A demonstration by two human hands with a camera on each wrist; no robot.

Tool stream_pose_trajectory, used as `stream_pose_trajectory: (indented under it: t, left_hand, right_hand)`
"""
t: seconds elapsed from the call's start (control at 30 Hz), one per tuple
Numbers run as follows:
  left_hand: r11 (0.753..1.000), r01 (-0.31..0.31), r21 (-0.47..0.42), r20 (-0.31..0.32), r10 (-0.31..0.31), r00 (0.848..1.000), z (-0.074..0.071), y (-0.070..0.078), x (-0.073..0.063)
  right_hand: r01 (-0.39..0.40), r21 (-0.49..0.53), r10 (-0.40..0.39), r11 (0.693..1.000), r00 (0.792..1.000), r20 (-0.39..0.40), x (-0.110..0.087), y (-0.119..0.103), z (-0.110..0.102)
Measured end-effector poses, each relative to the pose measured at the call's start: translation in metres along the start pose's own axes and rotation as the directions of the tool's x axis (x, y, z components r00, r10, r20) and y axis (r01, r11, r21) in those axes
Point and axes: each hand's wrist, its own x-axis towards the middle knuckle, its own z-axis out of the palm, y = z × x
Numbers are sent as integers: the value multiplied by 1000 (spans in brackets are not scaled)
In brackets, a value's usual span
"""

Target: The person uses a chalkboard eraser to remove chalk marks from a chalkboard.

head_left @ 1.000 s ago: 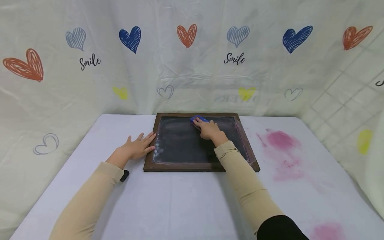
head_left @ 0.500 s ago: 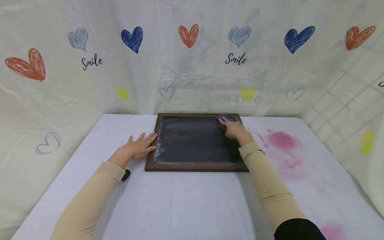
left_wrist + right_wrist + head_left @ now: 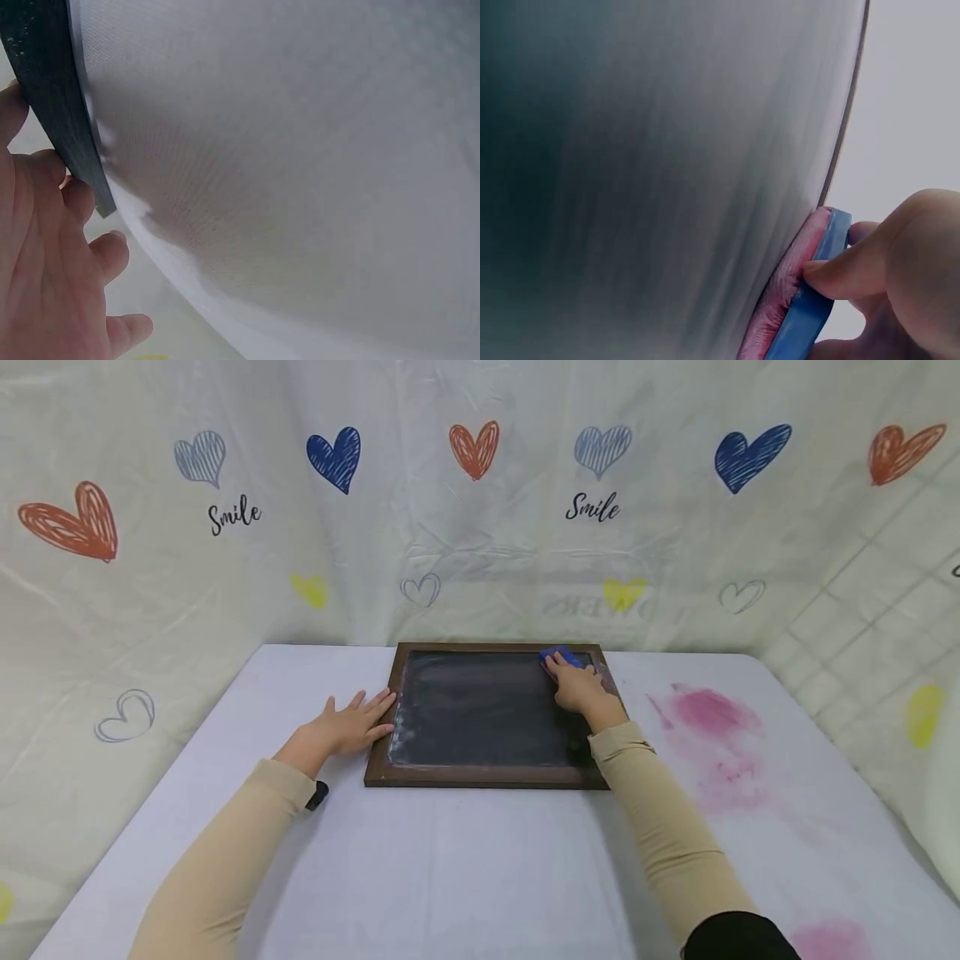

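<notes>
A small blackboard in a brown wooden frame lies on the white-covered table. My left hand rests with spread fingers against the left side of the frame; in the left wrist view, fingertips touch the dark frame edge. At the board's upper right, my right hand grips a blue chalkboard eraser. The right wrist view has the eraser with its pink felt side against the board surface, thumb on its blue back. Whitish chalk smears show along the board's left edge.
Pink powder stains mark the table cover right of the board. Behind the table hangs a pale curtain printed with hearts and "Smile". A black band sits on the right sleeve.
My right hand has swept the eraser rightward along the board's top, then shifted slightly within the last half second. The left hand stays at the frame.
</notes>
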Motion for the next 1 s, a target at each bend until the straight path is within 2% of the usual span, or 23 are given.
stream_pose_trajectory:
  t: [0.23, 0.33, 0.47, 0.73, 0.87, 1.0]
  left_hand:
    - [1000, -11, 18, -18, 12, 1000, 1, -2, 3]
    - [1000, -9, 18, -14, 9, 1000, -1, -2, 4]
    - [1000, -1, 12, -1, 1, 1000, -2, -2, 3]
    - [1000, 4, 30, 5, -4, 1000, -5, -2, 1]
    - [1000, 8, 23, 1, -8, 1000, -4, -1, 1]
    - [1000, 6, 19, -4, -6, 1000, -1, 0, 1]
  right_hand:
    - [9, -86, -5, 996, 999, 43, 14, -47, 7]
    - [12, -91, -6, 996, 998, 64, 21, -65, 9]
    - [57, -82, -49, 995, 994, 93, 28, -87, 13]
    - [76, -147, -66, 986, 995, 74, 32, -145, 30]
    - [174, -128, -163, 976, 982, 91, 32, -172, 38]
    - [229, -104, -216, 968, 968, 126, 29, -183, 41]
